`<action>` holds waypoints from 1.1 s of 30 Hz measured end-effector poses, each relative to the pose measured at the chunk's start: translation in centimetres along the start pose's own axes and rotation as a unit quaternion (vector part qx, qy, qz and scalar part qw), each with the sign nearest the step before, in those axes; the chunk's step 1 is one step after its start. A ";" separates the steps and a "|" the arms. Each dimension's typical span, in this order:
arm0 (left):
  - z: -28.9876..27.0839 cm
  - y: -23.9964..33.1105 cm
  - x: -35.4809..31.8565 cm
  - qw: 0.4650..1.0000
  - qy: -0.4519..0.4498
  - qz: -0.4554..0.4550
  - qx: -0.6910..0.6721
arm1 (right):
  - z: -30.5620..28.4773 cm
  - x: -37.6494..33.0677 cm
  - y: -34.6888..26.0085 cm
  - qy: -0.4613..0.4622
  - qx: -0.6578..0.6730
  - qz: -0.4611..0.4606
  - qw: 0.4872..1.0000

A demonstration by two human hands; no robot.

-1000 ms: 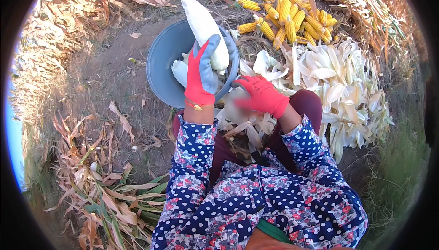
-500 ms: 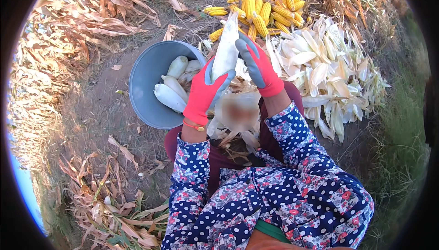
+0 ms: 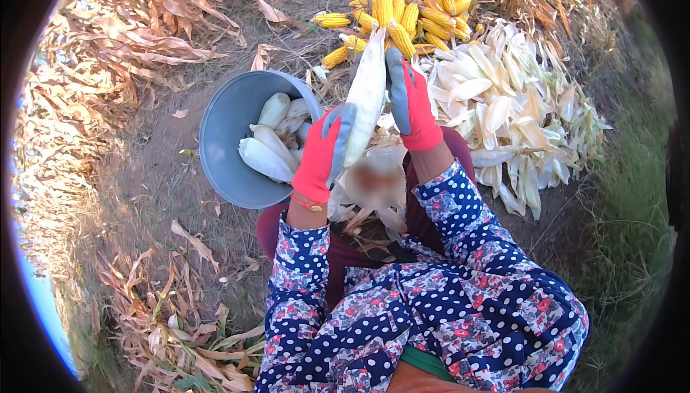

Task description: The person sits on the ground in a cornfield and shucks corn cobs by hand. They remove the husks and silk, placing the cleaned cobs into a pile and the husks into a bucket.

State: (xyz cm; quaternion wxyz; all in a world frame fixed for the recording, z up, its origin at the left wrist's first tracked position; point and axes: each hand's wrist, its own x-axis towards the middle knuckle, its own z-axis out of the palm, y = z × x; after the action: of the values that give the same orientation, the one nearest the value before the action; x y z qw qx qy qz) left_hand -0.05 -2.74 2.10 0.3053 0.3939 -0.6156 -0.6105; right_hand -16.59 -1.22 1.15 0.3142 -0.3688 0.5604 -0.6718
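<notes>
Since a second ago, the husk-covered ear of corn [image 3: 368,94] has moved from over the bucket [image 3: 215,130] to just right of it, and the right hand [image 3: 415,109] has risen from lower down to the ear's far side. The ear now stands steeply tilted, tip away from the person. The left hand [image 3: 320,156], gloved in red and grey, grasps it near the lower end, between bucket and ear, overlapping the bucket's right edge. The right hand's fingers are extended and not clenched; whether they touch the ear, I cannot tell. Several pale husked ears [image 3: 267,159] lie inside the bucket. Beyond the bucket to the right is a heap of bare yellow cobs [image 3: 395,15]; farther right of the bucket spreads a pile of loose husks [image 3: 503,102]. Dry leaves [image 3: 158,321] lie on the bucket's near left side.
</notes>
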 end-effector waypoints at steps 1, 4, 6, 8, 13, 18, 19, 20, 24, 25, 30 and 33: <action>0.3 0.3 -0.1 1.000 0.010 0.019 0.019 | -0.3 0.2 0.3 -0.004 0.040 0.010 0.999; -0.5 -1.4 0.0 0.997 0.023 0.055 0.042 | -0.1 0.0 -0.8 -0.019 0.093 0.033 0.995; -0.9 -2.1 0.4 0.993 0.023 0.086 0.078 | -0.3 0.3 -0.1 -0.047 0.118 0.028 0.991; -1.2 -2.3 0.5 0.980 0.031 0.126 0.149 | -0.6 0.6 0.6 -0.067 0.138 0.034 0.988; -1.0 -2.1 0.4 0.962 0.035 0.171 0.209 | -1.2 0.7 1.2 -0.050 0.167 0.043 0.984; -1.0 -2.3 0.5 0.975 0.023 0.149 0.161 | -2.7 1.1 3.9 -0.145 0.269 0.048 0.951; -1.2 -2.9 0.7 0.979 0.020 0.140 0.146 | -2.6 1.2 4.6 -0.157 0.337 0.060 0.926; -1.2 -3.3 0.9 0.983 0.015 0.130 0.130 | -2.4 1.2 4.8 -0.166 0.401 0.075 0.898; 0.5 -2.2 0.9 0.994 0.057 0.089 -0.023 | 0.3 0.2 4.2 -0.179 0.646 0.120 0.732; 0.9 -2.6 1.1 0.990 0.085 0.112 -0.024 | 0.6 0.2 4.6 -0.192 0.678 0.115 0.701; 0.9 -3.3 1.4 0.923 0.207 0.286 0.150 | 1.2 0.1 5.4 -0.163 0.682 0.125 0.702; 0.0 -4.3 1.6 0.867 0.228 0.341 0.284 | 2.3 -0.6 3.7 -0.165 0.588 0.093 0.786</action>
State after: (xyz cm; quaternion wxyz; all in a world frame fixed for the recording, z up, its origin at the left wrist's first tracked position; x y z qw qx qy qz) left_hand -0.35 -3.89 -2.29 0.5015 0.3570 -0.7715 -0.1607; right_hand -14.24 -2.53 -2.35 0.6184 -0.1639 0.0280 -0.7681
